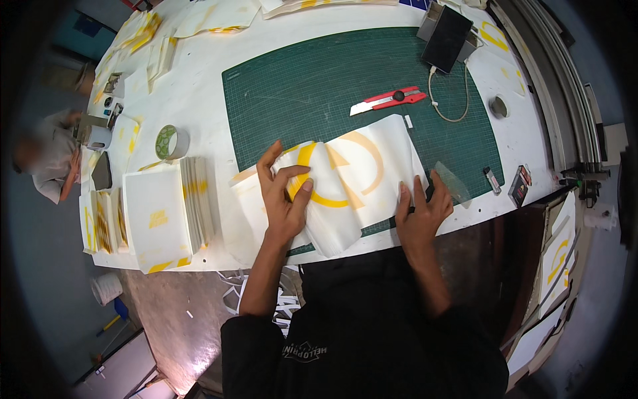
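Observation:
A white sheet (pixel 372 156) printed with a yellow and pale orange curved arrow lies over the near edge of the green cutting mat (pixel 292 86), its left part lifted and curling over. My left hand (pixel 284 203) grips that curled part, thumb and index finger close together on the yellow print. On the sheet's right edge rests my right hand (pixel 424 211), fingers spread, with a small clear film piece (pixel 452 185) beside it. A red cutter knife (pixel 389 100), blade out, sits on the mat beyond the sheet.
Stacked white and yellow printed pieces (pixel 156 213) stand at left, near a green-patterned tape roll (pixel 172 142). A black-screened device (pixel 446 45) with a cable stands far right. A small dark box (pixel 520 186) lies right. Another person (pixel 56 156) is at far left.

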Tool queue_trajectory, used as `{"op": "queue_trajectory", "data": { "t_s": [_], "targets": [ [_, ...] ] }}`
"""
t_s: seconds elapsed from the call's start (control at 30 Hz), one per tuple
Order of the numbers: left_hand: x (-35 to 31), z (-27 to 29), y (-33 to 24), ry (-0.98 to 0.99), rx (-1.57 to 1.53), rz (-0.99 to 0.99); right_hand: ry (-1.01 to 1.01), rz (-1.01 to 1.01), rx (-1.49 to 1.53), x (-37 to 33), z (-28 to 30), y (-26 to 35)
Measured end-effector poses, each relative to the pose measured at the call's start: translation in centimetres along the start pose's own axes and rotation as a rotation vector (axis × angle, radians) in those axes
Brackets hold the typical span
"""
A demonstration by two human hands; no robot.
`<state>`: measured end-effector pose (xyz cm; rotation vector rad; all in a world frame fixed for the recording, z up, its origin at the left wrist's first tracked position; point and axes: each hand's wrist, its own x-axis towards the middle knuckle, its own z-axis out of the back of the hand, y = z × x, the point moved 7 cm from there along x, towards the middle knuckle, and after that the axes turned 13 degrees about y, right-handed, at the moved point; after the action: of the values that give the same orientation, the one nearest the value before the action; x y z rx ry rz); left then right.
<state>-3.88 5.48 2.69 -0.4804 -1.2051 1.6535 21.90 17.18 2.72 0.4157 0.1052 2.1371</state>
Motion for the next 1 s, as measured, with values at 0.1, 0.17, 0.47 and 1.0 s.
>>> {"op": "queue_trajectory", "data": {
  "t_s": [0.1,0.17,0.47,1.0],
  "targets": [
    [-0.2,0.1,-0.1,-0.009,-0.022,-0.007,-0.037,0.075,0.109,-0.4,0.5,1.0],
    [-0.1,-0.1,-0.1,-0.010,-0.037,-0.007,-0.005,0.152,0.356,-0.6,1.0,2.4],
    [-0.1,-0.1,-0.2,-0.004,-0.061,-0.011,0.070,0.040,0.636,0.2,-0.5,3.1],
    [0.0,0.1,0.3,0.036,-0.074,-0.044,0.223,0.546,0.849,-1.1,4.0,10.7]
  ]
}}
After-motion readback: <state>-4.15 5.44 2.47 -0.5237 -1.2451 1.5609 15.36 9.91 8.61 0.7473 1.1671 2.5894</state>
